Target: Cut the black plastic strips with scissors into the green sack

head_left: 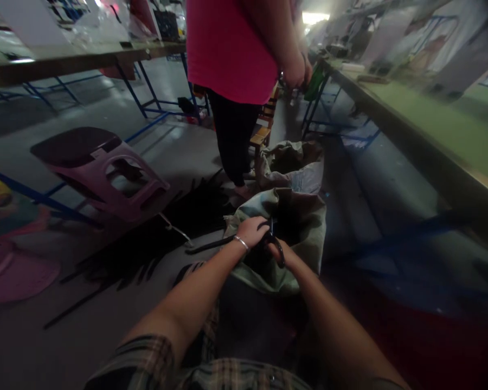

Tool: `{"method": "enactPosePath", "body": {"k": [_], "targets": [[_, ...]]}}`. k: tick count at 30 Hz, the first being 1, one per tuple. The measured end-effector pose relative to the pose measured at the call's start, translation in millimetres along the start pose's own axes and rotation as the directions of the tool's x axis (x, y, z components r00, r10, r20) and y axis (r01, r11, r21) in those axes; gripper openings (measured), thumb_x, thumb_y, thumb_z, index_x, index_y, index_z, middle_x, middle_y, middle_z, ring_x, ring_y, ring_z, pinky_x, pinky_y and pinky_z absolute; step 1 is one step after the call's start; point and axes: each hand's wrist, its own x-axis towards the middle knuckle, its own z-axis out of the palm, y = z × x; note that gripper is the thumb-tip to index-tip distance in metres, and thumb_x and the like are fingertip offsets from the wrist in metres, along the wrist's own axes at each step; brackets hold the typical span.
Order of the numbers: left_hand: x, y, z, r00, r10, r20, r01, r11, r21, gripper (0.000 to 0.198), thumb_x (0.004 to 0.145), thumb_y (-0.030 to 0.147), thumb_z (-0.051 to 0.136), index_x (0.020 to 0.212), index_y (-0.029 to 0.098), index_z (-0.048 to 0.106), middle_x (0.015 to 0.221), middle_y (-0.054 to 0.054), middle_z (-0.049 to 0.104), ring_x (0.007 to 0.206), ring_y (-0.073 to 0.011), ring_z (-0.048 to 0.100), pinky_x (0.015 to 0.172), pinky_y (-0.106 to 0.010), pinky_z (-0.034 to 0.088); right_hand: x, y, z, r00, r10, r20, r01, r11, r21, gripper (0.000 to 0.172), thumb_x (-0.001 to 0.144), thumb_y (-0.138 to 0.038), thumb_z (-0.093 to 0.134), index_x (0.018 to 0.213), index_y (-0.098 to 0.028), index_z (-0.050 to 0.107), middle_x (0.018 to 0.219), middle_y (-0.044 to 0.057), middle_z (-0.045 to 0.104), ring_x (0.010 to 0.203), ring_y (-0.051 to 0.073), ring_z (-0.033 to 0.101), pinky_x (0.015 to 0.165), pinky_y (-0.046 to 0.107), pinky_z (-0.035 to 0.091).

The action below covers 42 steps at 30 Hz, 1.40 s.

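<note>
Over the mouth of an open pale sack (315, 233), my left hand (252, 232) is closed around a long black strip (211, 246), whose free end sticks out to the left. Close beside it, my right hand (287, 253) grips black-handled scissors (281, 254). The scissor blades are up against the strip by my left fingers; whether they are cutting into it I cannot tell. Dark contents fill the sack's inside, too dim to make out. To the left on the floor lies a pile of similar black strips (187, 214), with a pale tie (177, 230) by it.
A person in a pink shirt (231, 51) stands ahead, beside a second open sack (313, 176). A pink stool (126, 181) stands left of the strips. Long worktables (443, 146) on blue legs flank both sides. A small wooden chair (261, 135) is behind the person.
</note>
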Motion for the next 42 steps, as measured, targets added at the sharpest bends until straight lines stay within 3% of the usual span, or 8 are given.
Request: {"method": "enactPosePath", "body": {"k": [4, 11, 18, 31, 38, 42], "targets": [[5, -15, 8.8, 0.999, -0.006, 0.042, 0.011, 0.991, -0.131, 0.033, 0.082, 0.033, 0.048, 0.107, 0.020, 0.063, 0.101, -0.003, 0.067, 0.090, -0.0160, 0.060, 0.080, -0.025, 0.044, 3, -2, 2, 0.995, 0.094, 0.035, -0.097, 0.990, 0.105, 0.024, 0.076, -0.027, 0.042, 0.087, -0.014, 0.059, 0.083, 0.005, 0.062, 0.074, 0.016, 0.054, 0.064, 0.025, 0.042], [29, -18, 2.2, 0.985, 0.100, 0.139, -0.085, 0.991, -0.107, 0.030, 0.081, 0.032, 0.047, 0.100, 0.019, 0.066, 0.097, -0.003, 0.068, 0.087, -0.0158, 0.060, 0.077, -0.024, 0.044, 11, 5, -10, 0.999, 0.047, -0.018, -0.048, 0.993, -0.109, 0.020, 0.077, -0.025, 0.043, 0.087, -0.014, 0.057, 0.087, 0.006, 0.062, 0.075, 0.015, 0.053, 0.066, 0.024, 0.040], [34, -19, -0.1, 0.969, 0.158, 0.191, -0.153, 0.987, -0.045, 0.030, 0.082, 0.033, 0.045, 0.100, 0.020, 0.066, 0.098, -0.003, 0.068, 0.088, -0.0170, 0.060, 0.077, -0.025, 0.043, 5, 12, -13, 0.995, 0.066, -0.080, -0.083, 0.971, -0.226, 0.017, 0.077, -0.028, 0.048, 0.084, -0.014, 0.055, 0.079, 0.006, 0.062, 0.065, 0.012, 0.051, 0.060, 0.022, 0.037], [28, -22, 7.9, 0.962, 0.129, 0.242, -0.123, 0.992, -0.038, 0.031, 0.083, 0.033, 0.042, 0.097, 0.020, 0.066, 0.094, -0.003, 0.067, 0.084, -0.0163, 0.060, 0.072, -0.024, 0.042, -15, 8, 9, 0.973, 0.115, -0.199, -0.139, 0.984, -0.110, 0.021, 0.074, -0.032, 0.045, 0.063, -0.016, 0.051, 0.057, 0.000, 0.053, 0.053, 0.010, 0.045, 0.051, 0.020, 0.031], [32, -29, 5.6, 0.931, 0.087, 0.355, -0.054, 0.993, -0.102, 0.032, 0.081, 0.031, 0.044, 0.098, 0.016, 0.066, 0.092, -0.004, 0.067, 0.083, -0.0155, 0.059, 0.072, -0.023, 0.043, -15, 16, 19, 0.966, 0.150, -0.212, -0.154, 0.988, -0.006, 0.022, 0.071, -0.034, 0.045, 0.059, -0.016, 0.047, 0.052, -0.002, 0.046, 0.051, 0.009, 0.039, 0.049, 0.020, 0.030], [34, -36, 3.9, 0.929, 0.086, 0.360, -0.039, 0.990, -0.136, 0.028, 0.078, 0.027, 0.047, 0.095, 0.013, 0.065, 0.087, -0.004, 0.067, 0.079, -0.0153, 0.058, 0.071, -0.023, 0.043, -13, 16, 20, 0.960, 0.182, -0.213, -0.179, 0.983, 0.033, 0.022, 0.070, -0.035, 0.046, 0.057, -0.016, 0.045, 0.051, -0.002, 0.044, 0.050, 0.008, 0.037, 0.047, 0.019, 0.029]]}}
